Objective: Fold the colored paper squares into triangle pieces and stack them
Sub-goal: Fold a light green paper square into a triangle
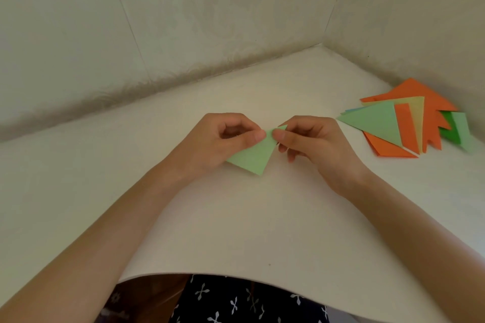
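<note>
Both hands point(265, 139) pinch the green paper triangle point(253, 156) between them.

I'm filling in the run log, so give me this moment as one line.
step: folding | left hand: pinches green paper | right hand: pinches same paper's top corner | colored paper pile: far right on table, untouched

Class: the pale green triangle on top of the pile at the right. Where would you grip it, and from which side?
Pinch its left tip, coming from the left. The pale green triangle lies flat, and that tip juts past the orange pieces onto the table, so little else should shift.
</note>
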